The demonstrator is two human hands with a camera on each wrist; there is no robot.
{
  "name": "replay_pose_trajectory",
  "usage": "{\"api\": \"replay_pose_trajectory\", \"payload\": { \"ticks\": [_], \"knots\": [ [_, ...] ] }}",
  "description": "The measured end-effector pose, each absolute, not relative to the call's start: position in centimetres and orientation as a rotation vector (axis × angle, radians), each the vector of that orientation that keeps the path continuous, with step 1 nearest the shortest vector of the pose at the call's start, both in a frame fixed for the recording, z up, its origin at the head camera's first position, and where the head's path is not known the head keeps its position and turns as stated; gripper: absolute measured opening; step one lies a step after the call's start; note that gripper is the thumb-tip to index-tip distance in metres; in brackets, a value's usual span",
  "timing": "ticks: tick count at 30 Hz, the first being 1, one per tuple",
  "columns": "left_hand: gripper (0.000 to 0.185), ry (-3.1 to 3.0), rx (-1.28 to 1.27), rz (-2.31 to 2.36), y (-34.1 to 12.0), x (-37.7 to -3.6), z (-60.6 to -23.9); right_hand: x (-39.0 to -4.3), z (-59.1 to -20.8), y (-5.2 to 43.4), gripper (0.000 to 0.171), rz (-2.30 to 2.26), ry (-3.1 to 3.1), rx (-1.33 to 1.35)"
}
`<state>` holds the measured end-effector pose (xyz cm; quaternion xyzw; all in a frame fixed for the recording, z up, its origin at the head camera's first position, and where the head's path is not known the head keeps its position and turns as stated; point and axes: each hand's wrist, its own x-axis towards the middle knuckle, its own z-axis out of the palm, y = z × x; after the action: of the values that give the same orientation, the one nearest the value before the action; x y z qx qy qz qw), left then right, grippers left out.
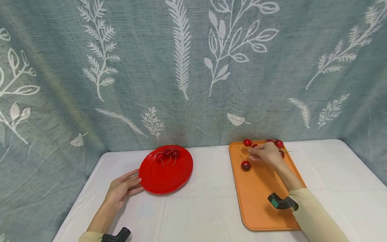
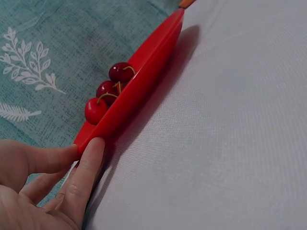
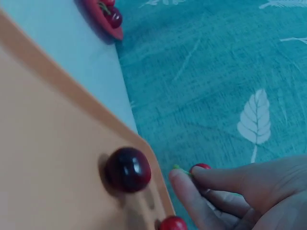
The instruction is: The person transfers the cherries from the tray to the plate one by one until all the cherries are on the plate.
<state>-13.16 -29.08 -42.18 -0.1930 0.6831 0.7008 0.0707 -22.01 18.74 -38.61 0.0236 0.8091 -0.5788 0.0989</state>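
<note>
On the left, my left hand (image 1: 120,189) grips the near-left rim of a red plate (image 1: 164,176), its thumb and fingers at the edge in the left wrist view. Several dark red cherries (image 2: 106,91) with stems lie together on the plate's far side. Over the far part of an orange tray (image 1: 257,201), my right hand (image 1: 267,154) pinches a cherry's green stem (image 3: 181,169) between thumb and forefinger; part of the red fruit shows behind the thumb. A dark cherry (image 1: 246,165) rests on the tray left of this hand, and a red cherry (image 1: 247,143) lies beyond it.
More cherries (image 1: 279,144) sit at the tray's far right corner, partly behind the right hand. A white cloth (image 1: 208,195) covers the table between plate and tray. A blue-green curtain (image 1: 193,117) with white leaf prints hangs along the back edge.
</note>
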Motion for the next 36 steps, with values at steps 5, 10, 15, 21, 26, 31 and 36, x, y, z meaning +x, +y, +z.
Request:
{"api": "replay_pose_trajectory", "payload": {
  "ticks": [5, 10, 15, 21, 26, 31, 36],
  "knots": [
    [0.06, 2.061, -0.567, 2.107, -29.1, -13.2, -42.2, -22.2, -38.6, 17.3, 0.032, -1.843, 2.283, 0.102],
    [0.06, 2.066, -0.57, 2.104, -29.1, -13.3, -42.2, -22.2, -38.8, 15.3, 0.029, -1.875, 2.281, 0.109],
    [0.059, 2.054, -0.579, 2.115, -29.0, -13.2, -42.3, -22.3, -39.8, 13.2, 0.026, -1.865, 2.269, 0.084],
    [0.06, 2.067, -0.584, 2.107, -29.0, -13.2, -42.4, -22.3, -40.4, 10.2, 0.02, -1.853, 2.269, 0.07],
    [0.06, 2.063, -0.571, 2.111, -28.9, -13.3, -42.5, -21.9, -40.2, 8.0, 0.019, -1.83, 2.284, 0.035],
    [0.06, 2.037, -0.56, 2.135, -29.0, -13.2, -42.4, -21.8, -40.5, 6.1, 0.019, -1.889, 2.212, -0.011],
    [0.06, 2.035, -0.551, 2.135, -29.1, -13.2, -42.3, -21.6, -41.1, 4.2, 0.016, -1.907, 2.177, -0.061]
  ]
}}
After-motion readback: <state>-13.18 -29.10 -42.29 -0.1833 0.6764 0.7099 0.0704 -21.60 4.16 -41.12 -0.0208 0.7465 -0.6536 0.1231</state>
